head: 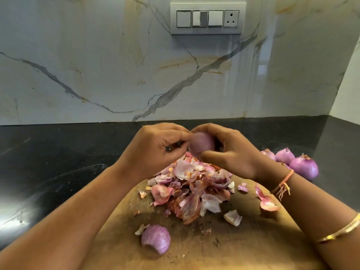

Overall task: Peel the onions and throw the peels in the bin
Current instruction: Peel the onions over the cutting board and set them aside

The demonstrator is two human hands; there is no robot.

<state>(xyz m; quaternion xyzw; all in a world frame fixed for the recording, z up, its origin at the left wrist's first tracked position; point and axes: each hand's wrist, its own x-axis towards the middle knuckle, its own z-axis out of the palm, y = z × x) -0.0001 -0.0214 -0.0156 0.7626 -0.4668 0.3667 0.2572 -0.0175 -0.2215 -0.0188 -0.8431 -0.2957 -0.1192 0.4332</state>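
i see the onion (201,143) held in the air, just above the pile of peels (192,184) on the wooden board (243,240). my right hand (229,152) is curled round it, thumb below. my left hand (157,151) pinches at its left side. i would turn the onion slowly and pull the skin downward in strips, so the pieces fall on the pile.
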